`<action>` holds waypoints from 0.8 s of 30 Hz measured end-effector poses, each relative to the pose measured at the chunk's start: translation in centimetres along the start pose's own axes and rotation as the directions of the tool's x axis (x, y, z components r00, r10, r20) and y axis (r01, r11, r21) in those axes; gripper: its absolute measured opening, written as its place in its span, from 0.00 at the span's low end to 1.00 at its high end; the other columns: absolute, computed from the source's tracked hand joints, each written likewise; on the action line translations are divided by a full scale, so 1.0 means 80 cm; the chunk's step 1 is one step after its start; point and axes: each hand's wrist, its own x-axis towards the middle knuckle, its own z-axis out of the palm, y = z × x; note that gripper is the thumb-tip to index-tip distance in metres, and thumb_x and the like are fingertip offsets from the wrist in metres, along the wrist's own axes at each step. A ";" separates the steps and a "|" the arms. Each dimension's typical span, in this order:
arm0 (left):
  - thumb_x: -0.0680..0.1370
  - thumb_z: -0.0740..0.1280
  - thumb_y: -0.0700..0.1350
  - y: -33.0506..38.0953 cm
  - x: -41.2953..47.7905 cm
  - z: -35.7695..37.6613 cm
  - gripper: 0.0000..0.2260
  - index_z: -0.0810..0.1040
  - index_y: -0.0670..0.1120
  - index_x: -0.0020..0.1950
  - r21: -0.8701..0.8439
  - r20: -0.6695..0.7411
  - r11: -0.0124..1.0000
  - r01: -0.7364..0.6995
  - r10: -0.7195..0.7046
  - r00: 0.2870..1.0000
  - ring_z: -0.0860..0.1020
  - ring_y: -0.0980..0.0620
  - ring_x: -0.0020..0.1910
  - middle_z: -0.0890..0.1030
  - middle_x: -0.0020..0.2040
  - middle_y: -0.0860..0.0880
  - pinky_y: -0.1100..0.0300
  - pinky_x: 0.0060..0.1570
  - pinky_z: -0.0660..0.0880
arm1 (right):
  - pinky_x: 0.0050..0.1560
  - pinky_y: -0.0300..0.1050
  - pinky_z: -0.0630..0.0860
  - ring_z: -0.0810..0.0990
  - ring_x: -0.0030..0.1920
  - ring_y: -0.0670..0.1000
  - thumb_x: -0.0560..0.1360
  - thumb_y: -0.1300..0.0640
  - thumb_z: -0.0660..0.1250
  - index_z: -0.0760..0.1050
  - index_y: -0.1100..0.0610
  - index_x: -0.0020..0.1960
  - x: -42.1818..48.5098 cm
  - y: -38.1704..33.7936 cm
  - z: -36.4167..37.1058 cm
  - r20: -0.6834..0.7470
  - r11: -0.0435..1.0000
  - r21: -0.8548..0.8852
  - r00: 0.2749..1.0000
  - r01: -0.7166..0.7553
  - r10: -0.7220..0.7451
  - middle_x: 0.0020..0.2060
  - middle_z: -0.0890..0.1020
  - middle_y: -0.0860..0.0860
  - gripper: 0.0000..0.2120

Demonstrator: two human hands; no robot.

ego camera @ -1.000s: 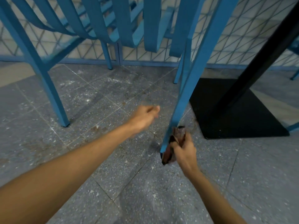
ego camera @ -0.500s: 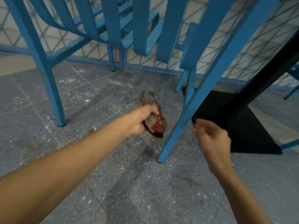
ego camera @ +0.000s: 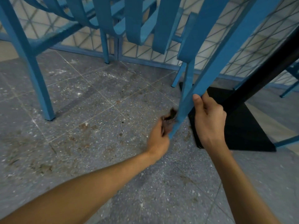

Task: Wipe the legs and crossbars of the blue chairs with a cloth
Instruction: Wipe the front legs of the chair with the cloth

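A blue metal chair fills the upper view; its near leg [ego camera: 208,68] slants down from upper right to a foot at centre. My right hand [ego camera: 208,122] grips this leg from the right side, thumb across its front. My left hand [ego camera: 159,138] holds a dark brown cloth [ego camera: 169,118] bunched against the left side of the same leg, near its lower end. A crossbar [ego camera: 53,38] joins the chair's left leg [ego camera: 38,78], which stands on the floor at left.
A black table post [ego camera: 267,68] rises from a flat black base plate [ego camera: 246,130] just right of the leg. A blue-framed mesh fence [ego camera: 161,65] runs behind the chair. Another blue chair leg [ego camera: 289,89] shows at far right. The grey tiled floor is dusty and stained.
The cloth passed from my right hand to my left hand. My left hand then brought it against the near leg's lower part, while my right hand closed on that leg higher up.
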 end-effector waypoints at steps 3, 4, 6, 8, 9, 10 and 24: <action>0.81 0.57 0.40 -0.043 0.000 -0.009 0.12 0.71 0.51 0.63 0.150 0.055 0.958 0.245 -0.256 0.965 0.78 0.52 0.52 0.78 0.53 0.51 0.59 0.50 0.76 | 0.36 0.28 0.69 0.76 0.39 0.44 0.81 0.52 0.59 0.77 0.55 0.53 0.008 0.011 0.005 -0.010 0.999 -0.052 1.000 0.011 -0.011 0.41 0.79 0.52 0.11; 0.81 0.56 0.41 -0.043 0.003 -0.011 0.11 0.71 0.52 0.60 0.158 0.055 0.947 0.279 -0.290 0.955 0.78 0.52 0.48 0.78 0.48 0.51 0.56 0.46 0.76 | 0.37 0.29 0.70 0.76 0.40 0.44 0.81 0.52 0.59 0.77 0.55 0.55 0.009 0.012 0.005 -0.002 0.999 -0.045 1.000 0.011 -0.011 0.42 0.79 0.51 0.11; 0.81 0.57 0.43 -0.020 0.013 -0.011 0.06 0.72 0.51 0.53 0.150 0.027 0.959 0.242 -0.249 0.968 0.74 0.51 0.37 0.76 0.38 0.51 0.57 0.36 0.71 | 0.38 0.32 0.71 0.77 0.42 0.45 0.81 0.51 0.58 0.75 0.54 0.55 0.012 0.011 0.003 0.031 1.000 -0.004 1.000 -0.001 0.002 0.44 0.80 0.51 0.10; 0.80 0.59 0.44 0.017 0.026 -0.008 0.05 0.72 0.52 0.53 0.103 0.011 0.987 0.126 -0.128 0.992 0.76 0.48 0.38 0.78 0.38 0.49 0.55 0.34 0.71 | 0.41 0.34 0.73 0.78 0.45 0.45 0.81 0.51 0.58 0.73 0.52 0.54 0.014 0.012 0.002 0.068 0.999 0.035 0.998 -0.022 0.019 0.45 0.79 0.49 0.08; 0.79 0.61 0.43 0.038 0.031 -0.004 0.08 0.72 0.54 0.56 0.080 0.017 0.995 0.052 -0.054 0.998 0.78 0.47 0.41 0.80 0.42 0.49 0.54 0.36 0.74 | 0.43 0.35 0.74 0.79 0.46 0.45 0.81 0.51 0.59 0.73 0.52 0.54 0.015 0.013 0.001 0.080 0.998 0.060 0.997 -0.027 0.023 0.46 0.80 0.49 0.07; 0.78 0.62 0.42 0.057 0.035 0.000 0.13 0.71 0.56 0.59 0.056 0.019 0.998 -0.011 0.010 1.000 0.80 0.48 0.46 0.82 0.47 0.50 0.52 0.41 0.77 | 0.45 0.38 0.76 0.79 0.47 0.44 0.81 0.52 0.59 0.73 0.52 0.54 0.016 0.013 0.002 0.088 0.995 0.094 0.996 -0.035 0.027 0.46 0.80 0.48 0.06; 0.75 0.58 0.30 0.031 0.032 -0.007 0.23 0.68 0.55 0.60 0.060 0.093 0.992 -0.115 0.110 0.990 0.78 0.54 0.51 0.79 0.53 0.52 0.57 0.49 0.77 | 0.54 0.55 0.80 0.81 0.53 0.50 0.81 0.53 0.59 0.72 0.54 0.55 0.020 0.022 0.005 0.135 0.968 0.234 0.989 -0.088 0.057 0.51 0.81 0.54 0.07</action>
